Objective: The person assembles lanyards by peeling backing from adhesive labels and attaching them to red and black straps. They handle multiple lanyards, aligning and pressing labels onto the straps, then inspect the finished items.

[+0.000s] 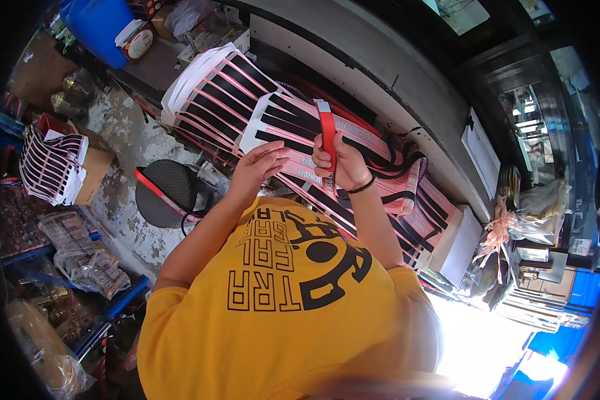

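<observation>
My right hand (pixel 345 164) is closed around a red printed ribbon strap (pixel 328 125), held upright with its pale end at the top. The strap's lower part runs down past my fingers, in front of the bench. To its left hovers my left hand (pixel 263 162), its fingers stretched out and nothing seen in it. Beneath and beyond both hands lie rows of pink-and-black printed ribbons (pixel 293 130), laid side by side, some with white strips across their ends (pixel 252 127). A loose bundle of similar ribbons (pixel 407 187) curls over to the right of my right hand.
A round black seat (pixel 163 175) stands at left, with another red strap (pixel 155 187) across it. A cardboard box (pixel 99 170) with striped ribbon sheets is farther left. A blue barrel (pixel 100 30) stands at the back left. The grey wall ledge (pixel 353 60) runs behind the bench.
</observation>
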### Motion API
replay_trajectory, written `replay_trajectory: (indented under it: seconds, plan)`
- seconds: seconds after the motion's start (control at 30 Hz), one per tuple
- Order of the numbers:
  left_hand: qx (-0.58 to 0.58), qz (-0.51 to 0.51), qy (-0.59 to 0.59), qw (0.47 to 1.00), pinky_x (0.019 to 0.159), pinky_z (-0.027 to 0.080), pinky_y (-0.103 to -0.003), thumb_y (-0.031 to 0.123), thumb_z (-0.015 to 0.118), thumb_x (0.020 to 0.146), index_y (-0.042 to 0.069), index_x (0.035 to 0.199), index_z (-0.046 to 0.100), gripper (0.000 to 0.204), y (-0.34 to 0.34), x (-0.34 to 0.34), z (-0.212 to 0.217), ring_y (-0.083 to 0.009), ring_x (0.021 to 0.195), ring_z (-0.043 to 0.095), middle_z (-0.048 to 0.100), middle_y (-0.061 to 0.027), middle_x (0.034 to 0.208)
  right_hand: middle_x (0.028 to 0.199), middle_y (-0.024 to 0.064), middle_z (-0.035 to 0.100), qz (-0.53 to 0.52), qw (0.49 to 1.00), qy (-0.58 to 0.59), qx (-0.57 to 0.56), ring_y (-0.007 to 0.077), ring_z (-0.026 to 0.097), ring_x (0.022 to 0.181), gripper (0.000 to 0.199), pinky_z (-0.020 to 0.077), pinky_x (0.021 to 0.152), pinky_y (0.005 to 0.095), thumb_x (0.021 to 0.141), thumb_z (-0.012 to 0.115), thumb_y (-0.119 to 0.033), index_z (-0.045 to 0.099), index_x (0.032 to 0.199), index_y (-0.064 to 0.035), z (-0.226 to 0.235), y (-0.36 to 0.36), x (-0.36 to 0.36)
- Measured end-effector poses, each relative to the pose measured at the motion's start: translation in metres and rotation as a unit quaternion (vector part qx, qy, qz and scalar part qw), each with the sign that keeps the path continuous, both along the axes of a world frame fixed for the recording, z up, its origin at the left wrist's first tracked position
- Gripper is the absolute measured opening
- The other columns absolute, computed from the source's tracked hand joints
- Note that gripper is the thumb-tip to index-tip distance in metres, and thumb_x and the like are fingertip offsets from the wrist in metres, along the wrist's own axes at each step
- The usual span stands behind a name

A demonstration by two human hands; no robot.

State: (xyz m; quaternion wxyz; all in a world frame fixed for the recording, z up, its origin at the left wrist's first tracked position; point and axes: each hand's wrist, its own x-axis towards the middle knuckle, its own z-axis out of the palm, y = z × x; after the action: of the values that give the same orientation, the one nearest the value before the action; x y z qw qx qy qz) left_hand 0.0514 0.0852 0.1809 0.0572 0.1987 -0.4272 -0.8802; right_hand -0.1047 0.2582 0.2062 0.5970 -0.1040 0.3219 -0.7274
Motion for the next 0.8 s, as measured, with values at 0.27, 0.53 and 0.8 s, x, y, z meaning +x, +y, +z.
replay_trajectory:
  seconds: [0.27, 0.53, 0.8]
  plan:
    - [-0.052, -0.015, 0.018, 0.998, 0.101, 0.041, -0.032, 0.029, 0.05, 0.098, 0.0, 0.137, 0.042, 0.049, 0.015, -0.03, 0.019, -0.0189, 0.115, 0.055, 0.056, -0.0117, 0.127, 0.078, -0.0001, 0.043, 0.004, 0.99, 0.121, 0.078, 0.0074, 0.034, 0.06, 0.055, 0.03, 0.054, 0.0203, 0.096, 0.035, -0.058, 0.052, 0.102, -0.006, -0.001, -0.003, 0.015]
    - [-0.064, 0.023, 0.1, 0.993, 0.097, 0.039, -0.026, 0.017, 0.051, 0.098, 0.003, 0.143, 0.031, 0.051, 0.037, -0.04, 0.02, -0.0121, 0.108, 0.052, 0.056, -0.0085, 0.126, 0.105, 0.0258, 0.054, -0.092, 0.717, 0.655, 0.219, 0.0428, 0.051, 0.098, 0.027, 0.0416, 0.086, 0.0436, 0.098, 0.041, -0.02, 0.048, 0.111, 0.0037, -0.008, -0.02, 0.048]
    - [0.021, 0.016, 0.162, 0.986, 0.1, 0.039, -0.028, 0.012, 0.044, 0.1, 0.003, 0.141, 0.035, 0.044, 0.031, -0.031, 0.02, -0.0145, 0.116, 0.05, 0.05, -0.0113, 0.136, 0.105, 0.0247, 0.055, -0.118, 0.732, 0.641, 0.199, 0.0418, 0.054, 0.098, 0.023, 0.0435, 0.082, 0.0445, 0.095, 0.046, -0.014, 0.047, 0.112, 0.0016, 0.004, -0.022, 0.056]
